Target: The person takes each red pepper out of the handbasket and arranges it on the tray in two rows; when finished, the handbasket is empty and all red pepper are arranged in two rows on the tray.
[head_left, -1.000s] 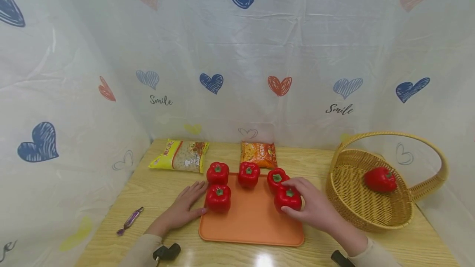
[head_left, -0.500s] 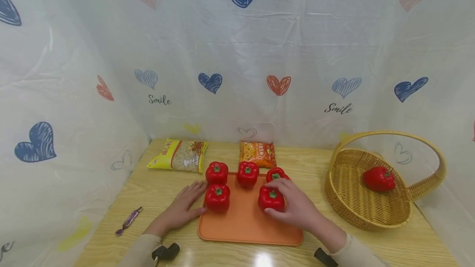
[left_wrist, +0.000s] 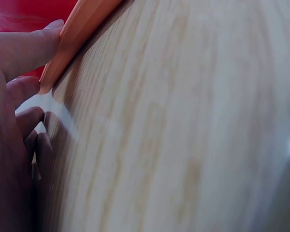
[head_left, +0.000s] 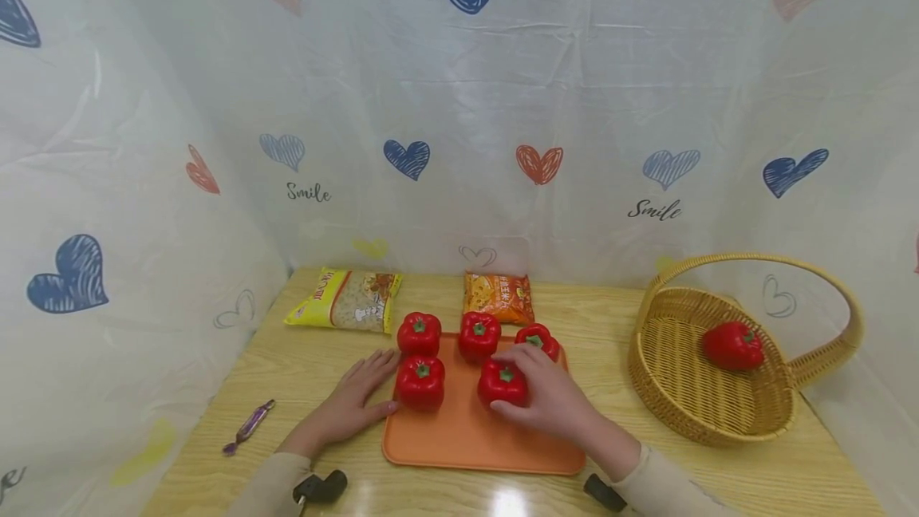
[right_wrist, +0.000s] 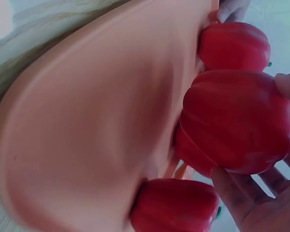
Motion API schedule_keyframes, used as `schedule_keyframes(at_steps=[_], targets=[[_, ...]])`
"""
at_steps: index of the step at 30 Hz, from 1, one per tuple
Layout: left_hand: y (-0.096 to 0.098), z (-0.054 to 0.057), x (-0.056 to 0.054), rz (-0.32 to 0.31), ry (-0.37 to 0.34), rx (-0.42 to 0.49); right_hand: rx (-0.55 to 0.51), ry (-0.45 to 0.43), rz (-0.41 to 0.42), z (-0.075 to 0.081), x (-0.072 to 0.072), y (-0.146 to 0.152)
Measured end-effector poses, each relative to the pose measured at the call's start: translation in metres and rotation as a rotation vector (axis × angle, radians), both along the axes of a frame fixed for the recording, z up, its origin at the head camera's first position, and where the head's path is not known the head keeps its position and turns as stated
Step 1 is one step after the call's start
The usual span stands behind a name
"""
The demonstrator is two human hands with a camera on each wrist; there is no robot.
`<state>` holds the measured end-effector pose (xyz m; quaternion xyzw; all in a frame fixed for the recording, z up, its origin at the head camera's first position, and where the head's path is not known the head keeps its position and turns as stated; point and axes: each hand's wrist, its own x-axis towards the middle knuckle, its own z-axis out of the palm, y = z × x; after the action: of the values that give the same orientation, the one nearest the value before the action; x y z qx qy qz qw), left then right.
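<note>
My right hand (head_left: 551,396) grips a red bell pepper (head_left: 497,389) with a green stem, over the middle of the orange tray (head_left: 467,443). In the right wrist view the thumb and fingers reach round this held pepper (right_wrist: 237,123); whether its underside touches the tray I cannot tell. My left hand (head_left: 357,396) lies at the tray's left edge, fingers extended and thumb touching the rim. Two peppers, one at the far left corner (head_left: 419,332) and one just in front (head_left: 420,385), stand beside it. Other peppers are at back centre (head_left: 479,335) and back right (head_left: 540,335).
A wicker basket (head_left: 649,397) with a tall handle stands at the right, one red pepper (head_left: 734,345) lying inside. Behind the tray are a yellow food bag (head_left: 352,300) and an orange snack bag (head_left: 498,297). A purple wrapped candy (head_left: 249,426) lies at the left.
My right hand has carried the pepper leftward, from near the tray's right side to its middle. The left hand has stayed in place.
</note>
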<state>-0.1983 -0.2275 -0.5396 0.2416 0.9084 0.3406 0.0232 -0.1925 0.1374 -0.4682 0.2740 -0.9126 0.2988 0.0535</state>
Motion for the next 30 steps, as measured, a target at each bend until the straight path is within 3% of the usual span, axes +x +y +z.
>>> schedule_keyframes(at_steps=[30], targets=[[-0.001, -0.003, -0.002, -0.002, -0.005, -0.012, -0.001, -0.133, 0.021, -0.014, -0.006, -0.026]])
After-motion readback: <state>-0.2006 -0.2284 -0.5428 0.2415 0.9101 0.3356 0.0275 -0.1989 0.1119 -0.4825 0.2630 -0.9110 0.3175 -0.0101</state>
